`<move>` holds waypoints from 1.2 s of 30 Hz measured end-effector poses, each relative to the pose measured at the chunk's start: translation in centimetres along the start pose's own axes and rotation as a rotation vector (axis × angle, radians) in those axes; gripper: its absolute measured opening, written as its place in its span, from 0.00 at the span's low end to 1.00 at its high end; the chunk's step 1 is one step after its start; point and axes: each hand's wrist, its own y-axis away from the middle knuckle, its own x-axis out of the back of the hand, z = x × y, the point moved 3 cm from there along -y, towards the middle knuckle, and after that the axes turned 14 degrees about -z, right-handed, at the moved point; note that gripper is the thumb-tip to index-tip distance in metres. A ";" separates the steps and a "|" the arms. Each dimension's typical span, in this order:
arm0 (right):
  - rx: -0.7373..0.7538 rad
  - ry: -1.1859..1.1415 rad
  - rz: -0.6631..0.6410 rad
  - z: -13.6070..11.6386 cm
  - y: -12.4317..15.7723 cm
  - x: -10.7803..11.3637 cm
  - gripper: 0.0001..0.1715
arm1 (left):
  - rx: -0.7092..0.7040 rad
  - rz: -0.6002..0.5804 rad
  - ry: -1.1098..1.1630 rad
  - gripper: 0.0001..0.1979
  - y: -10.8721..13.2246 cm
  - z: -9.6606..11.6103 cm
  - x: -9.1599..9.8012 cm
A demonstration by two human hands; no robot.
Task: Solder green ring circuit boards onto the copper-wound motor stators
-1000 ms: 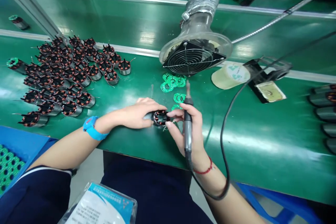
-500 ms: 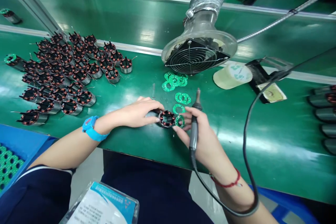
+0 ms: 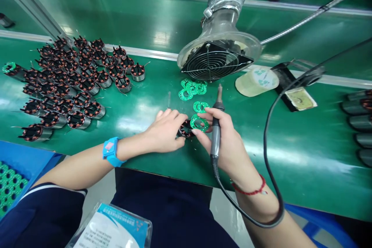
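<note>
My left hand (image 3: 165, 131) is closed round the side of a wound motor stator (image 3: 185, 129) standing on the green bench; the hand partly hides it. My right hand (image 3: 226, 143) carries a soldering iron (image 3: 215, 135), its tip pointing up and away from me. Between the thumb and fingertips of that same hand is a ring-shaped green circuit board (image 3: 199, 123), tilted at the stator's right edge and overlapping it in view. Whether the two touch, I cannot tell. Just beyond the fingers lie more green ring boards (image 3: 200, 107), with a loose pile of boards (image 3: 192, 88) farther back.
Many wound stators (image 3: 78, 119) stand grouped at the left. A fume extractor fan (image 3: 210, 62) hangs over the back of the bench. Right of it are a pale roll (image 3: 257, 81) and an iron stand with sponge (image 3: 300, 99). The iron's cable (image 3: 266, 143) loops along the right.
My left hand has slid right and covers more of the stator. The ring board in my right fingers has moved up and away from me, and its face shows more fully.
</note>
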 end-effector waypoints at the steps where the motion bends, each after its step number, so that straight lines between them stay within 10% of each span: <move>1: 0.022 0.029 -0.007 -0.1 0.0 0.0 0.30 | -0.019 -0.038 0.033 0.25 0.1 -0.2 0.2; 10: 0.153 0.443 0.027 -2.4 -0.9 -1.6 0.23 | -0.149 -0.003 0.160 0.21 -0.3 -2.6 0.3; 16: 0.103 0.254 0.205 -1.7 -0.4 -2.5 0.26 | -0.241 0.118 0.245 0.19 0.0 -2.2 0.5; 24: 0.085 0.008 0.127 -0.1 1.6 -3.2 0.26 | -0.328 0.285 0.161 0.16 -0.3 -0.1 -0.1; 36: 0.041 -0.086 0.234 0.2 1.5 -3.9 0.27 | -0.263 -0.010 -0.056 0.15 0.4 0.1 1.7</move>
